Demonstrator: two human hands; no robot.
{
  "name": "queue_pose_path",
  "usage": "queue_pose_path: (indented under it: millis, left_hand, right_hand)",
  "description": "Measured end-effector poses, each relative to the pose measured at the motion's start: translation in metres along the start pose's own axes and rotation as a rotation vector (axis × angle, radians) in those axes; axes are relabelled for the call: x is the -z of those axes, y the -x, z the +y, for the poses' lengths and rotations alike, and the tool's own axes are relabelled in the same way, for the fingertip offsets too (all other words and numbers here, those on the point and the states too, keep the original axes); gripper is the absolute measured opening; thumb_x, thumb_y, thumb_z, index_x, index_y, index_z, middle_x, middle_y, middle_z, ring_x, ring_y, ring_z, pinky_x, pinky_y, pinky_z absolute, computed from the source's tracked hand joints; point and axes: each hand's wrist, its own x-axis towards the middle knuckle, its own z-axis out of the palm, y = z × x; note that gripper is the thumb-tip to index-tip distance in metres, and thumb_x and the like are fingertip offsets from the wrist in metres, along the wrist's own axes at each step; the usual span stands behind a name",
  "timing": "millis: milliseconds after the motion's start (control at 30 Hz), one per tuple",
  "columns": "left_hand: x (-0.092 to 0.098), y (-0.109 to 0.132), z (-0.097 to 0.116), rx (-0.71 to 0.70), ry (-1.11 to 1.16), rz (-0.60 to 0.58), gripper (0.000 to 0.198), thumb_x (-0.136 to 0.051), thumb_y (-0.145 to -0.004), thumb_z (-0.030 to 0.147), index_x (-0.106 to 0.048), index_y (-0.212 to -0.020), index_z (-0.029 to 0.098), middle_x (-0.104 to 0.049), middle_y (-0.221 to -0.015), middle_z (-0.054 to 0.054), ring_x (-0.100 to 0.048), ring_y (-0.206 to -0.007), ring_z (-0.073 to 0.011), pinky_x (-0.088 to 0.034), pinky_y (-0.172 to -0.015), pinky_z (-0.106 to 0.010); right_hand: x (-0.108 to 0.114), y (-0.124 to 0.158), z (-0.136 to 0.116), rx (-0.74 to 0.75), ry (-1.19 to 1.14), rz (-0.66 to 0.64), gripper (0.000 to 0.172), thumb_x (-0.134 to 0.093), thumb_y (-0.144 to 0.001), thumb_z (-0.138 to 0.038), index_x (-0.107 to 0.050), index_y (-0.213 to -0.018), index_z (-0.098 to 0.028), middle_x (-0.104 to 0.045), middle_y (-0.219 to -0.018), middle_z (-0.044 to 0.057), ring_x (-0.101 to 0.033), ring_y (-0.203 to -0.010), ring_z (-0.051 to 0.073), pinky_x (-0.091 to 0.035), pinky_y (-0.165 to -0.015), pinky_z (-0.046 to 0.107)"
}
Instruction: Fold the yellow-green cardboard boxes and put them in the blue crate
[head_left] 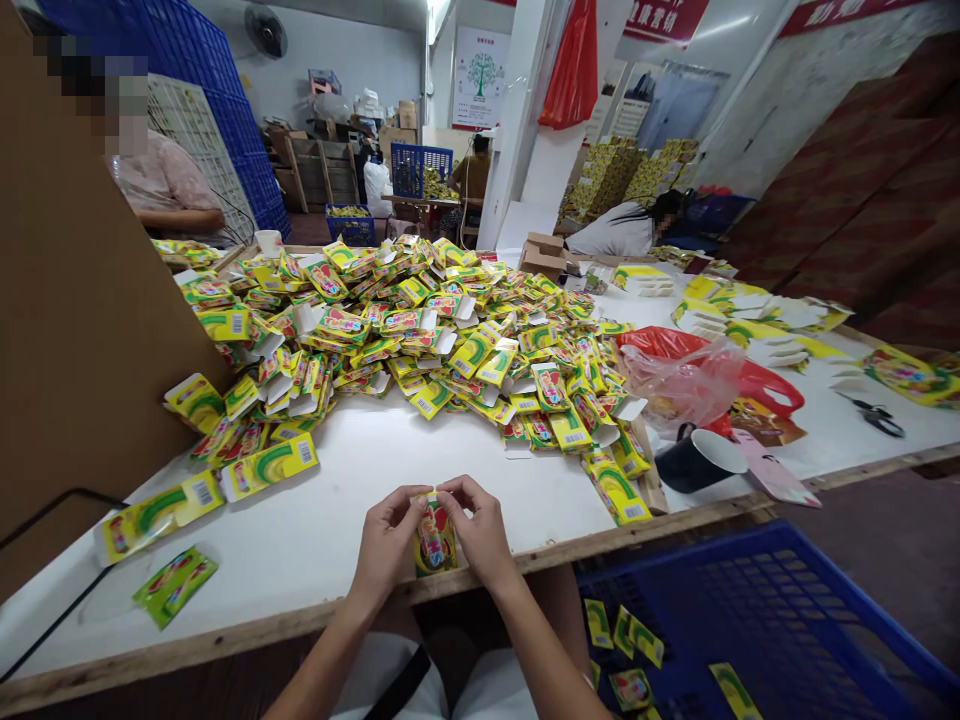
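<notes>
Both of my hands meet at the table's front edge around one small yellow and red box (436,540). My left hand (394,530) pinches its upper left corner, and my right hand (474,525) pinches the upper right corner. The box stands with its printed face toward me, its top end between my fingertips. Beyond my hands lies a large heap of similar boxes (405,320), several with white end flaps open. Two longer yellow boxes (274,467) lie to the left, near a green packet (176,585).
At the right are a dark mug (699,460), a pink phone (776,470), red plastic bags (757,385) and scissors (876,413). Below the table's right edge sits a blue crate (780,610) holding several boxes. A brown cardboard panel (90,270) rises at the left. Other people sit farther back.
</notes>
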Motion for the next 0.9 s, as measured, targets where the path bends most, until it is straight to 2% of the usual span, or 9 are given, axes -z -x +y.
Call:
queue_pose_path:
  millis: [267,333,400,467,567,633,667,767,900]
  left_hand:
    - [0.009,0.008,-0.008,-0.052,-0.084,-0.126,0.028,-0.056,-0.081,0.035,-0.067,-0.100,0.018,-0.069,-0.104,-0.007,-0.063,-0.095,-0.0220,-0.051,-0.084,-0.034]
    - [0.010,0.011,-0.007,-0.056,-0.088,-0.135,0.032,-0.055,-0.082,0.036,-0.062,-0.108,0.019,-0.067,-0.106,-0.008,-0.062,-0.096,-0.0212,-0.050,-0.085,-0.035]
    - [0.011,0.013,-0.006,-0.046,-0.075,-0.117,0.041,-0.054,-0.083,0.036,-0.052,-0.121,0.021,-0.065,-0.108,-0.008,-0.063,-0.093,-0.0193,-0.050,-0.085,-0.035]
    - [0.011,0.013,-0.008,-0.028,-0.061,-0.092,0.044,-0.053,-0.083,0.037,-0.046,-0.124,0.021,-0.065,-0.105,-0.008,-0.063,-0.089,-0.0180,-0.050,-0.083,-0.035]
    - [0.009,0.009,-0.012,0.002,-0.071,-0.088,0.032,-0.053,-0.083,0.039,-0.057,-0.106,0.018,-0.066,-0.097,-0.008,-0.063,-0.087,-0.0186,-0.049,-0.082,-0.034]
    - [0.007,0.006,-0.015,0.017,-0.096,-0.115,0.029,-0.054,-0.082,0.041,-0.062,-0.096,0.017,-0.067,-0.093,-0.007,-0.063,-0.085,-0.0191,-0.049,-0.080,-0.033]
    - [0.006,0.005,-0.016,0.020,-0.109,-0.128,0.029,-0.054,-0.081,0.041,-0.063,-0.095,0.017,-0.068,-0.091,-0.007,-0.063,-0.084,-0.0191,-0.050,-0.079,-0.032]
    - [0.006,0.005,-0.015,0.021,-0.150,-0.135,0.029,-0.054,-0.080,0.041,-0.064,-0.094,0.018,-0.069,-0.087,-0.006,-0.064,-0.080,-0.0191,-0.050,-0.076,-0.031]
    - [0.008,0.008,-0.012,0.009,-0.174,-0.109,0.029,-0.052,-0.081,0.042,-0.063,-0.093,0.018,-0.068,-0.085,-0.005,-0.063,-0.077,-0.0189,-0.049,-0.075,-0.032]
  right_hand:
    - [-0.002,0.002,-0.001,-0.055,-0.046,-0.110,0.011,-0.058,-0.080,-0.028,-0.062,-0.082,-0.019,-0.066,-0.076,0.001,-0.061,-0.070,0.016,-0.049,-0.065,0.026]
    - [0.005,0.004,-0.008,-0.040,-0.032,-0.102,0.010,-0.056,-0.080,-0.028,-0.062,-0.080,-0.019,-0.066,-0.076,0.001,-0.062,-0.072,0.017,-0.049,-0.066,0.027]
    - [0.030,0.010,-0.018,-0.025,0.057,-0.037,0.013,-0.054,-0.082,-0.029,-0.062,-0.079,-0.020,-0.066,-0.076,0.002,-0.062,-0.073,0.018,-0.048,-0.068,0.027]
    - [0.071,0.016,-0.027,-0.044,0.227,0.056,0.017,-0.053,-0.082,-0.033,-0.063,-0.076,-0.021,-0.066,-0.074,0.003,-0.061,-0.073,0.019,-0.047,-0.067,0.028]
    - [0.142,0.020,-0.033,-0.112,0.481,0.133,0.021,-0.057,-0.079,-0.041,-0.065,-0.074,-0.022,-0.068,-0.078,0.005,-0.061,-0.075,0.021,-0.047,-0.068,0.030]
    - [0.173,0.014,-0.028,-0.132,0.518,0.168,0.024,-0.059,-0.076,-0.044,-0.066,-0.080,-0.021,-0.069,-0.084,0.007,-0.062,-0.079,0.023,-0.048,-0.071,0.033]
    - [0.179,0.007,-0.023,-0.131,0.492,0.190,0.027,-0.060,-0.075,-0.045,-0.066,-0.083,-0.021,-0.069,-0.086,0.008,-0.063,-0.080,0.024,-0.048,-0.073,0.034]
    - [0.168,-0.029,-0.002,-0.108,0.333,0.262,0.034,-0.063,-0.071,-0.046,-0.063,-0.089,-0.017,-0.068,-0.087,0.010,-0.064,-0.081,0.024,-0.050,-0.074,0.036]
    - [0.115,-0.100,0.017,-0.111,0.234,0.379,0.037,-0.062,-0.071,-0.044,-0.060,-0.091,-0.014,-0.068,-0.087,0.012,-0.064,-0.076,0.022,-0.050,-0.065,0.032]
